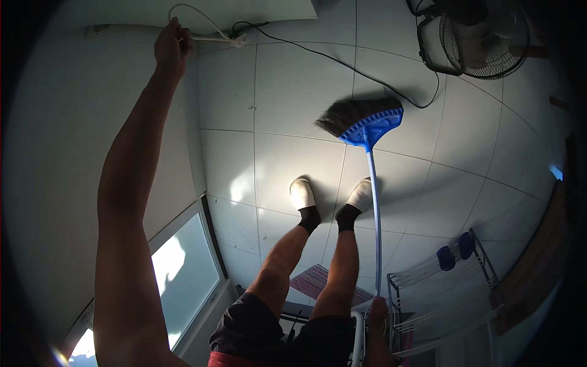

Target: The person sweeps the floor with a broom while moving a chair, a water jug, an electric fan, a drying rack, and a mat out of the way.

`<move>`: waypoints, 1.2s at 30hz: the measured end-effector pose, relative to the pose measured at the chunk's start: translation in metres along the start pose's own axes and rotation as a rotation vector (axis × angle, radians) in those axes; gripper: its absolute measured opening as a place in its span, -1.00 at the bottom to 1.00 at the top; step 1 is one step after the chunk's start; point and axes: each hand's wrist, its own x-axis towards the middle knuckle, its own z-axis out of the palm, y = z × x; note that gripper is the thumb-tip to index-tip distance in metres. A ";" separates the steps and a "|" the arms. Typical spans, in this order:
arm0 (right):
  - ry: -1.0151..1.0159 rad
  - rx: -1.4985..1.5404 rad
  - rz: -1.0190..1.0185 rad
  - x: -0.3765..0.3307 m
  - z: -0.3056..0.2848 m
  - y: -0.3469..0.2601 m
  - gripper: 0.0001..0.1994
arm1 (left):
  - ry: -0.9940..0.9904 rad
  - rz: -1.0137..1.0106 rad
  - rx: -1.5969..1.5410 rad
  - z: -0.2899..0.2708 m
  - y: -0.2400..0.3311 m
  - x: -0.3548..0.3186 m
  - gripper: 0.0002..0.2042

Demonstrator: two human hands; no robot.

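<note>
My left hand (170, 48) reaches far out along the wall and is closed on a white cable (205, 24) that runs to a white plug strip (237, 41) on the floor by the wall. My right hand (377, 312) grips the top of a thin blue broom handle (373, 208). The broom's blue head with dark bristles (361, 119) rests on the white tiled floor in front of my two feet in white shoes (333, 196).
A black cable (342, 64) snakes from the plug strip across the tiles to a standing fan (477, 37) at the upper right. A metal rack (440, 275) with two blue items stands at lower right. A window (183, 275) sits in the wall at left. A striped mat (318, 281) lies behind my legs.
</note>
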 end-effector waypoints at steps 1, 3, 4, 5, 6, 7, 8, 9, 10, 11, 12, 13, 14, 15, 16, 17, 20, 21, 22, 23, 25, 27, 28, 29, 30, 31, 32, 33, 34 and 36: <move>-0.006 0.075 -0.016 0.003 0.042 0.000 -0.72 | -0.013 0.039 0.027 0.000 0.023 -0.006 -0.81; 0.014 0.094 0.037 0.040 0.051 -0.002 -0.67 | 0.043 0.046 0.011 -0.008 0.026 -0.001 -0.82; -0.003 0.118 0.099 0.062 0.059 -0.008 -0.66 | 0.003 0.051 0.030 -0.013 0.031 0.004 -0.82; -0.023 0.143 0.162 0.088 0.067 -0.019 -0.65 | -0.005 0.052 0.042 -0.010 0.035 0.005 -0.82; -0.009 0.165 0.171 0.111 0.080 -0.029 -0.67 | -0.002 0.054 0.055 -0.008 0.037 0.006 -0.82; -0.021 0.135 0.177 0.139 0.094 -0.031 -0.68 | 0.001 0.052 0.057 -0.005 0.035 0.007 -0.82; -0.055 0.139 0.136 0.170 0.109 -0.059 -0.69 | 0.003 0.058 0.081 -0.008 0.039 0.011 -0.82; -0.033 0.128 0.009 0.199 0.122 -0.092 -0.69 | -0.003 0.069 0.066 -0.011 0.040 0.017 -0.82; -0.094 0.134 0.022 0.229 0.130 -0.109 -0.66 | -0.012 0.070 0.032 -0.010 0.036 0.022 -0.82; -0.099 0.109 -0.013 0.255 0.141 -0.137 -0.62 | -0.043 0.074 0.031 -0.012 0.039 0.027 -0.81; -0.133 0.097 -0.048 0.281 0.145 -0.157 -0.62 | -0.038 0.075 0.042 -0.015 0.039 0.034 -0.81; -0.166 0.083 -0.081 0.297 0.150 -0.172 -0.61 | -0.062 0.086 0.042 -0.020 0.038 0.043 -0.81; -0.180 0.061 -0.109 0.304 0.152 -0.177 -0.61 | -0.087 0.098 0.035 -0.023 0.038 0.046 -0.81; -0.192 0.037 -0.137 0.307 0.151 -0.180 -0.60 | -0.118 0.111 0.044 -0.026 0.035 0.049 -0.82; -0.175 0.047 -0.158 0.302 0.152 -0.173 -0.61 | -0.114 0.113 0.045 -0.026 0.034 0.049 -0.82; -0.184 -0.004 -0.101 0.290 0.152 -0.166 -0.62 | -0.125 0.110 0.054 -0.026 0.035 0.049 -0.83; -0.209 -0.125 0.011 0.239 0.141 -0.141 -0.65 | -0.451 -0.257 -0.234 -0.043 0.052 0.051 -0.81; -0.226 -0.110 -0.021 0.220 0.138 -0.122 -0.66 | -0.765 -0.629 -0.530 -0.049 0.058 0.053 -0.77; -0.240 -0.105 -0.050 0.206 0.132 -0.100 -0.66 | -0.767 -0.628 -0.545 -0.039 0.051 0.045 -0.77; -0.243 -0.130 -0.016 0.195 0.121 -0.085 -0.65 | -0.362 -0.282 -0.225 -0.018 0.036 0.029 -0.77; -0.248 -0.113 0.006 0.189 0.116 -0.089 -0.64 | 0.059 0.058 0.120 -0.004 0.037 0.013 -0.77; -0.232 -0.157 0.003 0.214 0.126 -0.116 -0.63 | 0.070 0.097 0.113 0.000 0.031 0.009 -0.77; -0.227 -0.167 -0.077 0.232 0.135 -0.140 -0.63 | 0.073 0.092 0.119 -0.001 0.027 0.009 -0.77; -0.233 -0.144 -0.167 0.247 0.153 -0.175 -0.63 | 0.055 0.113 0.137 -0.002 0.040 0.013 -0.77; -0.244 -0.156 -0.184 0.265 0.165 -0.192 -0.62 | 0.037 0.107 0.128 -0.001 0.037 0.015 -0.77; -0.246 -0.163 -0.207 0.277 0.175 -0.205 -0.60 | 0.016 0.111 0.114 -0.001 0.036 0.020 -0.77; -0.244 -0.164 -0.206 0.274 0.177 -0.211 -0.60 | -0.006 0.115 0.098 0.001 0.036 0.024 -0.77; -0.264 -0.162 -0.188 0.271 0.175 -0.216 -0.60 | -0.030 0.121 0.079 0.003 0.037 0.028 -0.77; -0.295 -0.156 -0.170 0.267 0.176 -0.220 -0.60 | -0.050 0.124 0.070 0.003 0.038 0.029 -0.76; -0.301 -0.248 -0.218 0.244 0.164 -0.210 -0.61 | -0.009 0.123 0.080 0.006 0.043 0.023 -0.76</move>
